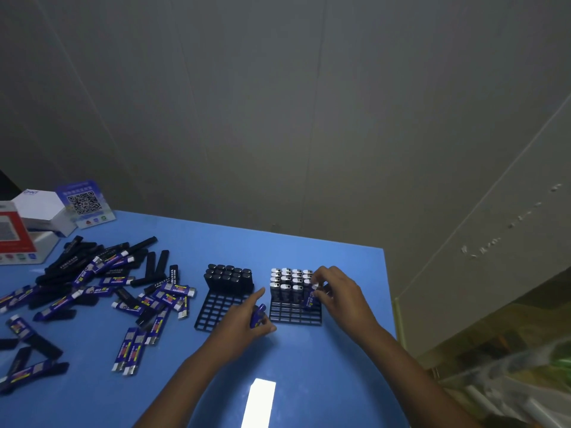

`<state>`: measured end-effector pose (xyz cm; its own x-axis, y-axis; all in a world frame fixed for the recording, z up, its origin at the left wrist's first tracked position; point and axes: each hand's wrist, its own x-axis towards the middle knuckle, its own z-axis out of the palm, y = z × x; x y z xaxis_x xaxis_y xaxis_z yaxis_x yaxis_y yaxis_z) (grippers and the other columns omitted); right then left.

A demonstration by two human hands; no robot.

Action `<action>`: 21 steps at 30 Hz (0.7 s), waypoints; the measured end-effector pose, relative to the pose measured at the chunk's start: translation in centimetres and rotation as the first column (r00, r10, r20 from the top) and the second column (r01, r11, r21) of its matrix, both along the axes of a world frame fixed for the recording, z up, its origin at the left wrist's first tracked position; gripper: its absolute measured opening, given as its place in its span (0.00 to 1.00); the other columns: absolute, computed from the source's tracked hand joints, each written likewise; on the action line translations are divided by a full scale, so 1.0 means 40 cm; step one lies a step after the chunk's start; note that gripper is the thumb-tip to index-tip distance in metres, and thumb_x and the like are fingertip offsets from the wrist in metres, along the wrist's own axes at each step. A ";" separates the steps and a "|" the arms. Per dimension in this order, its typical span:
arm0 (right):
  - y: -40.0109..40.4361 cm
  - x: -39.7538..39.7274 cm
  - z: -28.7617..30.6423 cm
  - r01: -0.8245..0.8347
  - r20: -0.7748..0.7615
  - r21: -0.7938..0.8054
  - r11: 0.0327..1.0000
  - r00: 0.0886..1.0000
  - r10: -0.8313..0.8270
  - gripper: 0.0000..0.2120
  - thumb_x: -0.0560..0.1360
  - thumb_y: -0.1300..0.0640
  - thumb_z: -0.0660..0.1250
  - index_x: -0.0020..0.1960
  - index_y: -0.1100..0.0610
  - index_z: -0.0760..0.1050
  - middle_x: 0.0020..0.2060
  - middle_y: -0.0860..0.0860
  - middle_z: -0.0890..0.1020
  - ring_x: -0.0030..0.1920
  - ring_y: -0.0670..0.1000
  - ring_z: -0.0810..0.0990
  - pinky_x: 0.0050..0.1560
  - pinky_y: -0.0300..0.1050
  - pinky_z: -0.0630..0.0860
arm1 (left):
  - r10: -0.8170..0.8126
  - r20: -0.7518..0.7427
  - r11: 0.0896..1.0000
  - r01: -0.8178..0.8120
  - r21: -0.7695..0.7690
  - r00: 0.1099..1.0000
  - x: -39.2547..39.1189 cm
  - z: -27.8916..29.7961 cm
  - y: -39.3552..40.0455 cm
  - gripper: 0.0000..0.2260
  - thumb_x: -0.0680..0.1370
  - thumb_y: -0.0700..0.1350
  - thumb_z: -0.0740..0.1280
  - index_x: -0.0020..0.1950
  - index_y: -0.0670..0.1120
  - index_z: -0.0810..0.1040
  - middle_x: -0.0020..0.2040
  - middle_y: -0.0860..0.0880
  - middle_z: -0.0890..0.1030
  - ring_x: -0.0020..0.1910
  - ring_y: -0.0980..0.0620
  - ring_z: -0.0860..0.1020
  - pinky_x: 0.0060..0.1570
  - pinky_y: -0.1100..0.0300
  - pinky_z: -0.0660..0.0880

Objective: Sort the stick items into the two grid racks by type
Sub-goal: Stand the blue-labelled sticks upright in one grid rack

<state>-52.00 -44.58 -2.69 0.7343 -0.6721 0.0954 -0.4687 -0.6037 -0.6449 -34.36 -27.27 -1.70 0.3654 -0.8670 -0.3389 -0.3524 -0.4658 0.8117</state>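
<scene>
You're seating blue stick [311, 299] with right hand [335, 290], fingers pinching it, into right rack [295, 316]. Left hand [244, 322] gripping spare blue stick [258, 316]. Next: aligning with empty cell. Loose pile [92, 288] lying at 9 o'clock.

The right hand [335, 291] covers the near right corner of the right rack [295, 313], so how many sticks stand behind its fingers [318, 278] cannot be told. The blue stick [310, 299] it pinches is partly hidden. The left hand [244, 319] hides most of another blue stick [258, 316] and the near right corner of the left rack [216, 307]. Print on the loose sticks [102, 282] is too small to read. The red-and-white box [15, 239] and the surface [309, 359] are cut off by the picture's edges. Things at the lower right [509, 381] are blurred.
</scene>
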 end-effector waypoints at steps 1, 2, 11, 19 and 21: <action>0.000 0.002 -0.005 -0.011 -0.011 -0.028 1.000 1.000 0.011 0.12 0.76 0.60 0.69 0.51 0.46 0.70 0.45 0.44 0.75 0.43 0.46 0.77 0.46 0.47 0.77 | 0.003 -0.004 1.000 -0.003 0.000 1.000 0.000 -0.002 -0.002 0.36 0.75 0.46 0.73 0.78 0.52 0.58 0.44 0.56 0.81 0.44 0.62 0.78 0.47 0.72 0.72; 0.000 0.004 -0.009 -0.018 -0.019 -0.050 0.999 1.000 0.017 0.12 0.77 0.59 0.69 0.51 0.46 0.69 0.46 0.43 0.75 0.43 0.47 0.77 0.46 0.48 0.77 | 0.005 -0.010 1.000 -0.005 0.001 1.000 0.001 -0.006 -0.004 0.36 0.75 0.46 0.73 0.78 0.52 0.58 0.44 0.55 0.81 0.44 0.62 0.79 0.47 0.72 0.72; -0.001 0.017 -0.033 0.000 -0.075 -0.144 0.990 0.997 -0.011 0.11 0.76 0.56 0.70 0.49 0.48 0.67 0.46 0.43 0.77 0.41 0.49 0.78 0.41 0.49 0.77 | 0.009 -0.004 1.000 -0.009 0.008 1.000 0.014 -0.043 -0.010 0.37 0.73 0.48 0.75 0.77 0.55 0.60 0.47 0.53 0.82 0.44 0.60 0.80 0.45 0.66 0.76; 0.007 0.025 -0.042 -0.019 -0.130 -0.201 0.979 0.992 -0.007 0.11 0.75 0.59 0.68 0.49 0.49 0.67 0.47 0.45 0.77 0.41 0.53 0.79 0.38 0.52 0.77 | -0.001 -0.004 1.000 0.001 -0.003 1.000 0.016 -0.039 -0.014 0.35 0.74 0.47 0.74 0.77 0.55 0.61 0.46 0.52 0.82 0.36 0.66 0.77 0.36 0.67 0.74; 0.008 0.026 -0.042 -0.034 -0.159 -0.255 0.966 0.987 -0.008 0.08 0.76 0.59 0.67 0.50 0.50 0.69 0.47 0.46 0.77 0.42 0.53 0.78 0.36 0.53 0.77 | -0.001 -0.004 1.000 0.001 -0.009 1.000 0.017 -0.040 -0.012 0.35 0.74 0.46 0.74 0.77 0.54 0.60 0.46 0.51 0.82 0.36 0.66 0.77 0.37 0.67 0.74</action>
